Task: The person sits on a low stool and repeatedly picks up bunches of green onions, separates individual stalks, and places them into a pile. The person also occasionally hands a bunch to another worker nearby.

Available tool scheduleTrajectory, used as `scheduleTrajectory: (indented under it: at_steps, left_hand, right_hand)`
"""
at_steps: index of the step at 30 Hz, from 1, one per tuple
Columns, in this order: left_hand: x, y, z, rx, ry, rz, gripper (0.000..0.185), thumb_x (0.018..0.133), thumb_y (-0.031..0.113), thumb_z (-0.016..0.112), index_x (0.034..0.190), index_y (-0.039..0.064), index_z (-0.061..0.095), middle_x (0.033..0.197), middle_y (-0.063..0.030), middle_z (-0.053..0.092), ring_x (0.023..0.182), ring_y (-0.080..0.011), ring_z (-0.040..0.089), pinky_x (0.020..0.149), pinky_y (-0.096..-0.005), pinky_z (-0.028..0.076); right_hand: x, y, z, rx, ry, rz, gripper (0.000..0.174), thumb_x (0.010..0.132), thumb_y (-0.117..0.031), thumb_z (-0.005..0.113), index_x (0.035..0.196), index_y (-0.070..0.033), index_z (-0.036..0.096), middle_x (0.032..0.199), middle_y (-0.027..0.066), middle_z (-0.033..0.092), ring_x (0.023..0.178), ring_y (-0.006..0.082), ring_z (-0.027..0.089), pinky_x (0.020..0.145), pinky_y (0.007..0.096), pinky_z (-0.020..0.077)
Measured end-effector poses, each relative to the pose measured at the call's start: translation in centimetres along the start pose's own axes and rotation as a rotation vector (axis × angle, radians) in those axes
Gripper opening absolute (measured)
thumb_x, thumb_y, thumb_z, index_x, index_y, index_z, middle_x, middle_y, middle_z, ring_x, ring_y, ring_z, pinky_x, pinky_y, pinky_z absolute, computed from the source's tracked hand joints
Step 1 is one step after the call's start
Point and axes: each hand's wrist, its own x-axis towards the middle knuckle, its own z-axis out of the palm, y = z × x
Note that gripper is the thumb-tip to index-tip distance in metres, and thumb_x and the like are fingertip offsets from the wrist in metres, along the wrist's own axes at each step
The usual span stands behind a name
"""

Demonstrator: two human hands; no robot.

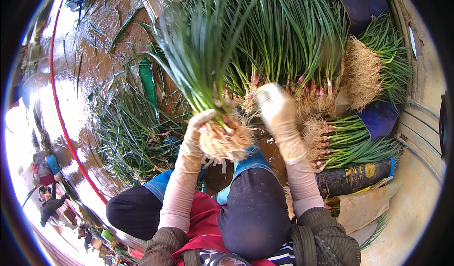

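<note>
My left hand (198,127), in a pale glove, is closed round the base of a bunch of green onions (198,67). Its tangled tan roots (227,140) face me, and the long green leaves point away. To the right, my right hand (275,106), also gloved, is blurred near the roots of a row of green onions (283,35) lying beyond it. Whether its fingers hold anything cannot be made out. Small reddish-white bulbs show between leaves and roots in both the bunch and the row.
Loose leaves (127,124) lie in a heap at left on wet brown ground, near a red hose (58,113). At right are root-on bundles (361,74), another stack (340,141) and a dark printed sack (354,180). People (53,205) are in the lower left distance.
</note>
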Motion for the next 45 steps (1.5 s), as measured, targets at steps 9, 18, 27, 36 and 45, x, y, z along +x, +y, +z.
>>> scheduleTrajectory:
  at_steps: [9, 18, 27, 36, 45]
  left_hand:
    - [-1.1, 0.5, -0.2, 0.012, 0.188, 0.027, 0.036, 0.089, 0.028, 0.057, 0.091, -0.008, 0.064, 0.079, -0.0210, 0.069, 0.069, -0.0291, 0.069, 0.068, -0.0386, 0.059]
    - [0.3, -1.2, -0.8, 0.026, -0.054, -0.063, 0.043, 0.088, 0.020, 0.061, 0.122, -0.007, 0.054, 0.111, -0.0213, 0.065, 0.098, -0.0319, 0.066, 0.092, -0.0442, 0.053]
    - [0.7, -2.6, -1.7, -0.071, -0.010, -0.137, 0.040, 0.088, 0.017, 0.062, 0.121, -0.005, 0.055, 0.099, -0.0202, 0.068, 0.084, -0.0309, 0.070, 0.079, -0.0423, 0.059]
    - [2.9, -3.9, -1.9, 0.039, -0.056, -0.048, 0.040, 0.084, 0.007, 0.066, 0.121, -0.002, 0.055, 0.107, -0.0180, 0.067, 0.091, -0.0289, 0.068, 0.076, -0.0442, 0.060]
    - [1.2, -1.1, -0.2, 0.002, 0.038, -0.010, 0.025, 0.082, 0.008, 0.068, 0.104, -0.004, 0.064, 0.093, -0.0160, 0.071, 0.084, -0.0254, 0.070, 0.077, -0.0382, 0.058]
  right_hand:
    - [9.0, 4.9, -6.2, 0.300, -0.041, 0.460, 0.016, 0.090, -0.024, 0.068, 0.092, -0.008, 0.067, 0.076, 0.0063, 0.067, 0.058, 0.0136, 0.062, 0.051, 0.0247, 0.0512]
    - [5.4, 1.2, -0.1, 0.323, -0.267, -0.029, 0.023, 0.084, -0.019, 0.073, 0.094, 0.001, 0.067, 0.100, 0.0148, 0.069, 0.085, 0.0191, 0.066, 0.078, 0.0289, 0.0559]
    - [-2.7, -2.7, 3.2, -0.102, -0.510, 0.149, 0.035, 0.099, -0.042, 0.049, 0.106, -0.009, 0.062, 0.068, 0.0095, 0.066, 0.054, 0.0267, 0.064, 0.049, 0.0399, 0.0480]
    - [-6.3, 1.3, 5.2, 0.212, -0.352, 0.455, 0.033, 0.095, -0.049, 0.052, 0.094, -0.017, 0.061, 0.066, 0.0107, 0.065, 0.056, 0.0327, 0.063, 0.049, 0.0450, 0.0462]
    - [-8.5, 11.3, 0.6, -0.560, -0.333, 0.505, 0.035, 0.098, -0.039, 0.048, 0.083, -0.011, 0.062, 0.068, 0.0150, 0.064, 0.065, 0.0364, 0.062, 0.060, 0.0454, 0.0459]
